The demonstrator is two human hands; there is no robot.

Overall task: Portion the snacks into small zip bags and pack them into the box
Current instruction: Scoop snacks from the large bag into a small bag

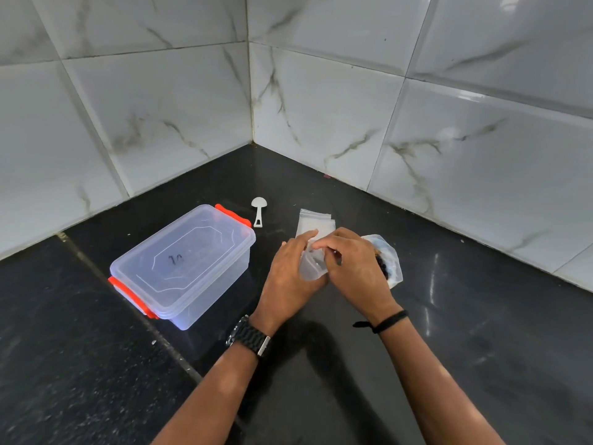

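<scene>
A small clear zip bag (310, 269) is held above the black counter between both hands. My left hand (290, 277) grips its left side and my right hand (351, 264) pinches its top edge. Behind my right hand lies a larger clear bag of dark snacks (390, 264), partly hidden. A stack of flat empty zip bags (316, 221) lies just beyond the hands. The clear plastic box (183, 268) with orange clips stands to the left, its lid on.
A white plastic scoop (258, 211) lies on the counter (321, 364) between the box and the bag stack. Marble-patterned tiled walls (321, 107) meet in a corner behind. A seam in the counter runs diagonally under the box's left end.
</scene>
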